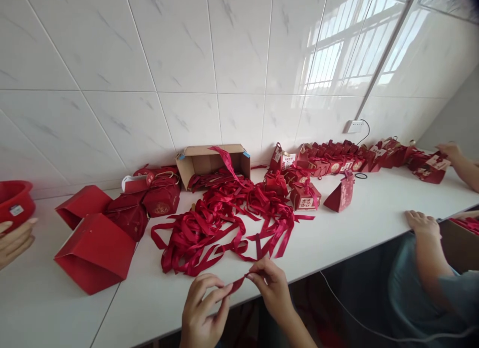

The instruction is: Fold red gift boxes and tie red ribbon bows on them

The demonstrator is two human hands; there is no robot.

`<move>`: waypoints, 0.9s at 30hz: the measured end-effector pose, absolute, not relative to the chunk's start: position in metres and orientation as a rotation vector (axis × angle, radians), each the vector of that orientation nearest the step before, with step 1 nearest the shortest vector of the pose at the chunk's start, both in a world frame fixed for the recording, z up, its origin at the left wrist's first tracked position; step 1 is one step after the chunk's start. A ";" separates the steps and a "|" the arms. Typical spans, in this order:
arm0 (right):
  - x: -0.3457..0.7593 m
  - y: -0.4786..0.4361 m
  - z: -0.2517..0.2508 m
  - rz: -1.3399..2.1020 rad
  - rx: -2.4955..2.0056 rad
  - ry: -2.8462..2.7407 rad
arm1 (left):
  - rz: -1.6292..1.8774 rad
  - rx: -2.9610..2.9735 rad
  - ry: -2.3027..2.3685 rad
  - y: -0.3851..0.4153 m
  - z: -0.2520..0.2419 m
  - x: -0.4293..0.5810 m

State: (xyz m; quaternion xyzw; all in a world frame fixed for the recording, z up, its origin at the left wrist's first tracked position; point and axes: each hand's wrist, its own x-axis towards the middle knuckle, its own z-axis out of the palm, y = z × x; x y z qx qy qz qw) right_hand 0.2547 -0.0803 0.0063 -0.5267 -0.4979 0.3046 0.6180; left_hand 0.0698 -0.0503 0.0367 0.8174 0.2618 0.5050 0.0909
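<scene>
My left hand point(204, 303) and my right hand point(271, 285) meet at the near edge of the white table point(337, 228). Both pinch a short piece of red ribbon point(237, 284) stretched between their fingertips. Just beyond them lies a tangled heap of red ribbons point(220, 223), spreading back toward an open cardboard box point(209, 161) on its side against the wall.
Folded red paper boxes point(95, 251) lie at the left. Finished red gift boxes point(305, 194) stand at centre and line the wall to the right. Another person's hand point(422, 222) rests on the table's right edge; a further hand point(13, 241) shows at far left by a red basin point(15, 198).
</scene>
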 end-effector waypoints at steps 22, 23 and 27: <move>0.260 -0.103 0.019 1.110 -0.888 -1.558 | 0.516 1.369 0.683 -0.061 0.029 0.078; 0.260 -0.103 0.019 1.107 -0.893 -1.565 | 0.504 1.370 0.692 -0.060 0.029 0.078; 0.260 -0.103 0.017 1.132 -0.909 -1.563 | 0.460 1.335 0.707 -0.061 0.033 0.079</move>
